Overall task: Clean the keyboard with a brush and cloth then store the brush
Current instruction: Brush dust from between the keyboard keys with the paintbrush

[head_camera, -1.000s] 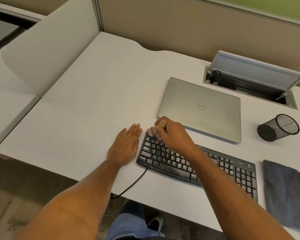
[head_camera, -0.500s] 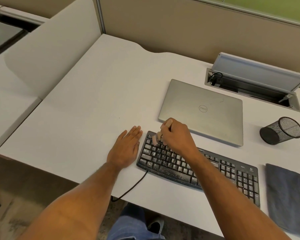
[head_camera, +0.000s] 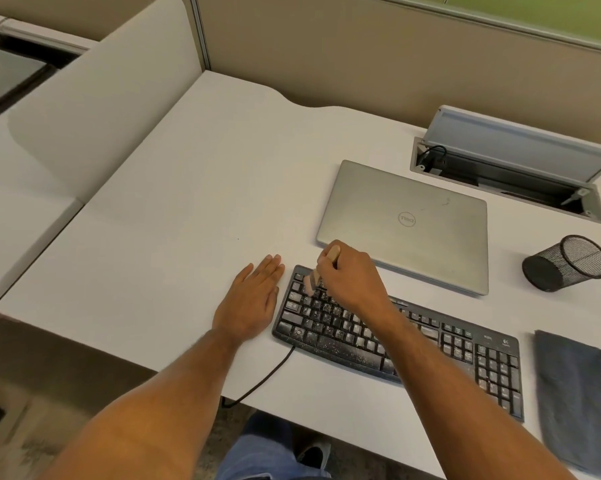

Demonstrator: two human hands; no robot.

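We see the right hand (head_camera: 352, 280) curled tight round a small brush (head_camera: 321, 271), wooden handle end poking out above the knuckles, bristles down on the top-left keys of the keyboard (head_camera: 396, 341). Left hand (head_camera: 254, 299) lies flat on the desk (head_camera: 188, 220), fingers straight and together, holding nothing, just beside the keyboard's left end; we can't tell if it touches the edge.

Keyboard sits at 6 o'clock on the desk, near the front edge, cable (head_camera: 261, 379) dropping off at 7. Pale dust speckles the left and middle keys. Closed laptop (head_camera: 406, 220) at 12 from the keyboard, close behind it. Mesh cup (head_camera: 569, 263) tipped on its side at 2 o'clock, mouth facing up-right. Grey cloth (head_camera: 579, 400) flat at 3, just beside the number pad. Open cable hatch (head_camera: 510, 171) at 1, at the back.

Handling, our judgement: brush looks light, stiff handle, soft bristles; grip on the handle near the metal band gives control. Keyboard is light plastic and likely to slide under sweeps, so the left hand should brace its end. Cloth is soft and limp; pinch an edge or bunch it. Cup is light and may roll, so steady it before dropping the brush in
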